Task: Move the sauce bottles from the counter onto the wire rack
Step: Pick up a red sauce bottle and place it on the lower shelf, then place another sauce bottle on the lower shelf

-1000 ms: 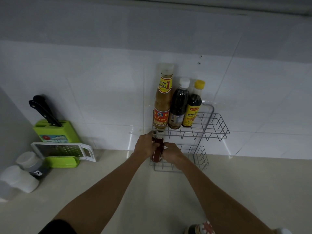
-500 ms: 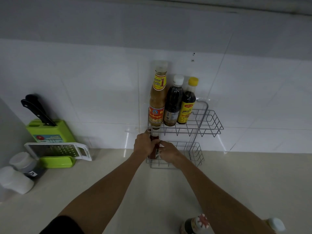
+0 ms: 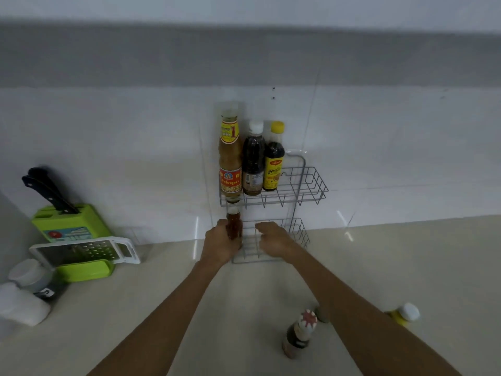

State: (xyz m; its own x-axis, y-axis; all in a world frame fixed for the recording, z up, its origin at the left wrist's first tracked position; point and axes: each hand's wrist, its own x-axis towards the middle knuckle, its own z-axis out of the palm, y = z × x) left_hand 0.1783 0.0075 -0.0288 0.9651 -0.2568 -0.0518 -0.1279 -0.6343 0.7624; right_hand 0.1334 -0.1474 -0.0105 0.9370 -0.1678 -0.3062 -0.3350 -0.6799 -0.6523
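Reddish chili sauce bottle gripped in left hand, going into wire rack lower basket, far-left corner. Right hand open, empty, just beside. Best kept upright, slid under the top shelf. Two bottles waiting on near tabletop.

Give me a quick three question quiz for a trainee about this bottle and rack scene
1. How many bottles stand on the top shelf of the wire rack?
2. True or false: the right hand grips the small red sauce bottle.
3. Which stands left of the rack? A) knife block B) kettle C) toaster

Key:
1. Three.
2. False; the left hand holds it at the lower shelf, and the right hand is open beside it.
3. A
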